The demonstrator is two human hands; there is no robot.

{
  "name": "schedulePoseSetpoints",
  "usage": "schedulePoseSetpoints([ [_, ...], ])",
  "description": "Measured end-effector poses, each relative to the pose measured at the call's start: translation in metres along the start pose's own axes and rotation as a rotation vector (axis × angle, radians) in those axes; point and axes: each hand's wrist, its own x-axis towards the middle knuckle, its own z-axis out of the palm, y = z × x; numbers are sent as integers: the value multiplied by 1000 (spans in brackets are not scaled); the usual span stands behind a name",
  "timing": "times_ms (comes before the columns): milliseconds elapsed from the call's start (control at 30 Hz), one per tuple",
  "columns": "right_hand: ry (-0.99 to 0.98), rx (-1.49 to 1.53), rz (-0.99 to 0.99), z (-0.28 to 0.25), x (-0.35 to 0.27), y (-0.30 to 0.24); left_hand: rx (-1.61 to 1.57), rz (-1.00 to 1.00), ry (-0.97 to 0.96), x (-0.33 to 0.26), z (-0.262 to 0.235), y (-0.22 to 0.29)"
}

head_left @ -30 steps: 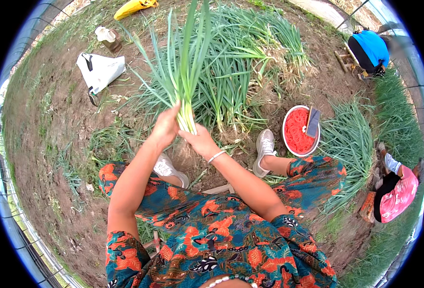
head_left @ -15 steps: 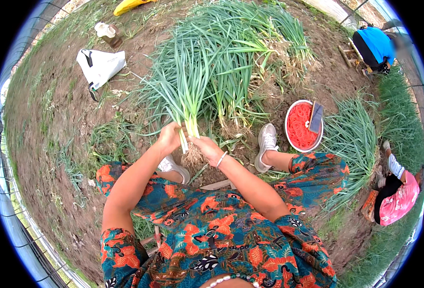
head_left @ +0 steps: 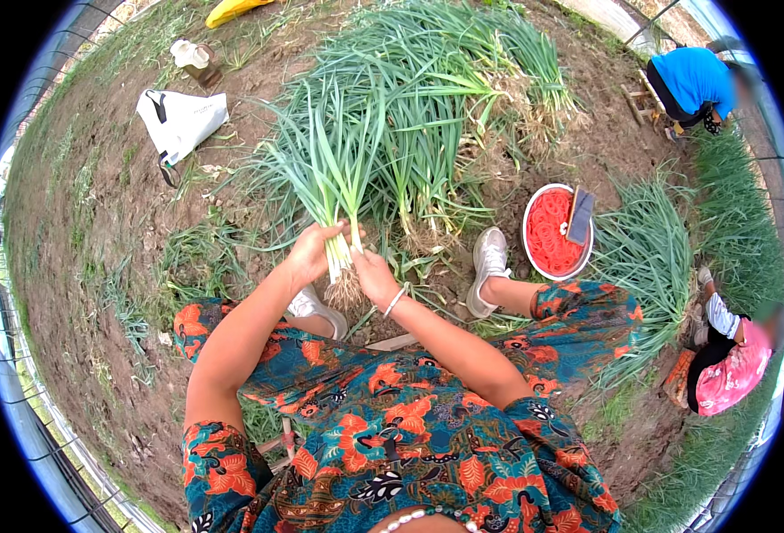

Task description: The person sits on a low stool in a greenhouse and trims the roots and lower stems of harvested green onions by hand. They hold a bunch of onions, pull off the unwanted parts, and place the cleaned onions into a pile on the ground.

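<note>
Left hand [head_left: 307,253] and right hand [head_left: 376,274] are gripping a rooty green onion bunch [head_left: 338,191]; round red bowl [head_left: 555,233] sitting at 3 o'clock.

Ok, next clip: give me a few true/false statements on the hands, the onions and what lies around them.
1. Both hands, left hand and right hand, grip one bunch of green onions. True.
2. The bunch's roots point away from the person. False: the roots hang toward the person, the leaves point away.
3. The bowl holds red bands. True.
4. The white bag lies at the person's right. False: it lies on the soil at the left.
5. The right wrist is bare. False: it wears a bracelet.
</note>
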Motion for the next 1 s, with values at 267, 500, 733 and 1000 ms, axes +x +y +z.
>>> schedulePoseSetpoints([
  [267, 193, -30, -111, -7, 4, 10, 36, 9, 194, -2, -4, -2],
  [500, -135, -142, 92, 7, 11, 31, 180, -152, 290, -5, -4, -5],
  [733, -610, 30, 248, -12, -6, -22, 157, -40, 122, -18, 28, 25],
  [1000, 157, -31, 249, -75, 84, 9, -197, 450, -133, -43, 66, 197],
])
